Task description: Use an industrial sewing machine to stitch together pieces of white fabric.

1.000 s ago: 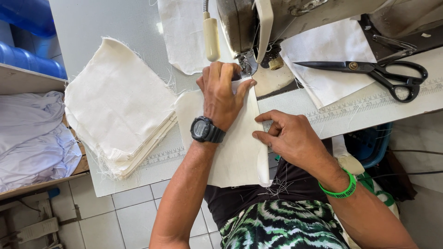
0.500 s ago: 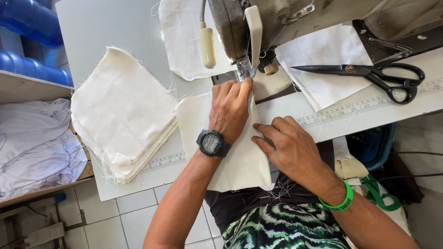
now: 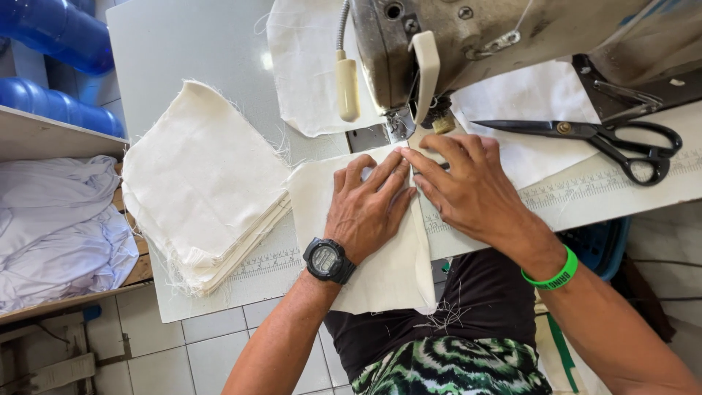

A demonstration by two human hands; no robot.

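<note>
Under the sewing machine (image 3: 468, 44) head, a cream fabric piece (image 3: 380, 271) lies on the table (image 3: 183, 51), front edge at the presser foot. Left hand (image 3: 365, 208) and right hand (image 3: 468, 186) press it flat, fingers spread, gripping nothing. Risk: fingertips (image 3: 404, 153) close to the needle; uneven pressure could skew the seam.

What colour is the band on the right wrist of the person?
Bright green; the wristband shows clearly in the head view, just behind the right hand.
</note>
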